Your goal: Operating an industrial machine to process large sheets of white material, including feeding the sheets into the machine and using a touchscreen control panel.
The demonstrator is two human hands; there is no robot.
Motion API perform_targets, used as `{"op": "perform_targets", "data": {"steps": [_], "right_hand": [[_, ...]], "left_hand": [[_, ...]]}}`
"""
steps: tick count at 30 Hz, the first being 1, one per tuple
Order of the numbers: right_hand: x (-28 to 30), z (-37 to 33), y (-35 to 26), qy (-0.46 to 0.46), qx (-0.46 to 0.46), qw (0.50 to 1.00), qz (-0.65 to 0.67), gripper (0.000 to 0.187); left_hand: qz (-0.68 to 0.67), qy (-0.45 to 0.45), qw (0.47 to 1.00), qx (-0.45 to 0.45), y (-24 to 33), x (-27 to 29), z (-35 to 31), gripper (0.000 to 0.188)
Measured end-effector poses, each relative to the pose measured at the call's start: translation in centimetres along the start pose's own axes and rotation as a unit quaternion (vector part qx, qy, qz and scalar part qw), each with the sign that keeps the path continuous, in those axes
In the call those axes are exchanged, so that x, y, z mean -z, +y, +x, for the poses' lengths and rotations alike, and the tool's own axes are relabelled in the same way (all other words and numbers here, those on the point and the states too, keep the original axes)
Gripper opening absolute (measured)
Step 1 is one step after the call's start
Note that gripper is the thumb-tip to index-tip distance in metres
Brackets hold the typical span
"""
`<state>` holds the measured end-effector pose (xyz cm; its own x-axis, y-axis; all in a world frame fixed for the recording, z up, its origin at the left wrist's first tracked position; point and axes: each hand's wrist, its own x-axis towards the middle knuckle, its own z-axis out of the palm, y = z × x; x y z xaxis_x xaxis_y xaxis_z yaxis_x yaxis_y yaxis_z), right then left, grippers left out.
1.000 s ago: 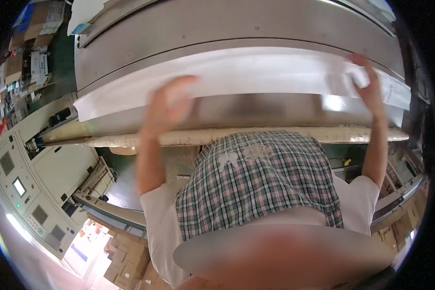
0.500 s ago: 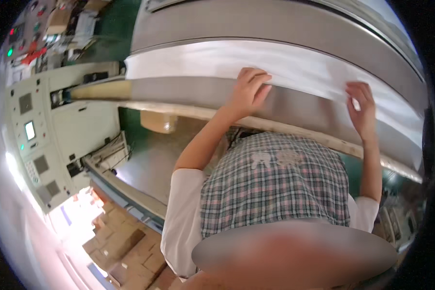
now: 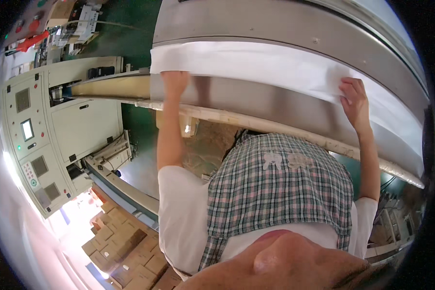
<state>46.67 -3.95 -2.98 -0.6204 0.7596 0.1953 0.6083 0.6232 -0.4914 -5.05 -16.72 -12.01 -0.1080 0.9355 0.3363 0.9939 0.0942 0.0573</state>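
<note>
A long white sheet (image 3: pixel 256 58), cloth or paper I cannot tell, lies across a grey metal surface (image 3: pixel 256 92) in front of me. At its left end my left hand (image 3: pixel 175 83) is closed at the near edge, with the sheet gathered slightly there; its fingertips are hidden. My right hand (image 3: pixel 355 100) rests by the near edge further right, fingers bent and thumb apart. Nothing shows between those fingers.
A pale rail (image 3: pixel 217 114) runs along the near side, close to my checked apron (image 3: pixel 280 188). Left stands a cream machine cabinet (image 3: pixel 84 125) with a small screen and buttons. Stacked cardboard boxes (image 3: pixel 116 237) lie lower left. A grey metal panel (image 3: pixel 275 29) rises beyond the sheet.
My left hand has moved left from the sheet's middle to its left end and closed there. My right hand has stayed near the same part of the edge.
</note>
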Motion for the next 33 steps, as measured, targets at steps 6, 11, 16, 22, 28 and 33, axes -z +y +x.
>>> {"op": "perform_targets", "data": {"steps": [6, 11, 16, 22, 28, 33], "right_hand": [[-1.9, 1.0, -2.3, 0.016, -0.019, 1.0, 0.013, 0.022], [-1.1, 0.0, -2.9, 0.023, -0.041, 0.999, -0.028, 0.021], [-0.7, -0.4, -2.3, 0.028, -0.037, 0.995, -0.088, 0.025], [-0.3, -2.9, 0.5, 0.059, -0.064, 0.989, -0.117, 0.033], [3.2, -5.9, 4.7, 0.074, -0.098, 0.982, -0.142, 0.032], [7.4, -8.6, 12.0, 0.105, -0.135, 0.966, -0.193, 0.032]], "left_hand": [[0.003, 0.056, 0.991, 0.123, -13.4, 3.6, 1.5, 0.025], [-0.086, 0.072, 0.994, -0.01, -3.4, 4.5, 8.8, 0.02], [-0.103, -0.03, 0.992, -0.063, 7.8, 0.0, 11.6, 0.027], [-0.14, -0.097, 0.985, -0.017, 5.3, -1.0, 5.7, 0.025], [0.1, -0.168, 0.98, 0.028, -7.9, 0.4, 0.1, 0.022], [0.173, -0.15, 0.965, 0.123, -2.8, 3.0, 2.9, 0.024]]}}
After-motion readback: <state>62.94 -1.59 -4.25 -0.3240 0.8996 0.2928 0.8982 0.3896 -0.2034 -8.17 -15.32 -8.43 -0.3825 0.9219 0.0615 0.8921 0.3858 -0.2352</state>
